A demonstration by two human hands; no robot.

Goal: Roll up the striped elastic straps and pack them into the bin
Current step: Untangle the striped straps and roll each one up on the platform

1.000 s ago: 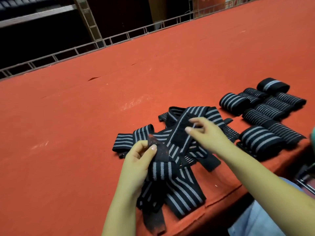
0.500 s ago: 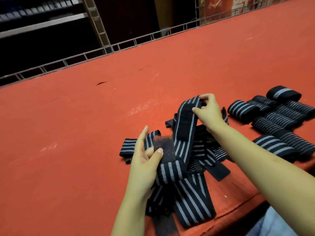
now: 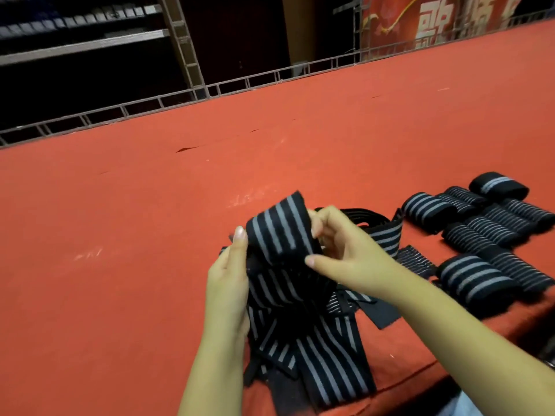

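Observation:
A black elastic strap with grey stripes (image 3: pixel 279 229) is folded over between my two hands, lifted above the table. My left hand (image 3: pixel 229 283) grips its left side, thumb up along the edge. My right hand (image 3: pixel 345 253) pinches the folded top from the right. Below them lies a loose pile of unrolled straps (image 3: pixel 318 361), reaching the table's near edge. Several rolled straps (image 3: pixel 477 280) sit in a cluster at the right. No bin is in view.
The orange-red felt table (image 3: pixel 150 235) stretches far to the left and back. A metal wire rail (image 3: pixel 246 84) runs along its far edge, with dark shelving (image 3: pixel 84 46) behind. The table's near edge drops off at bottom right.
My right hand drew the strap's free end up and back toward my left hand, folding it over. Both hands now meet on the strap, lifted above the pile.

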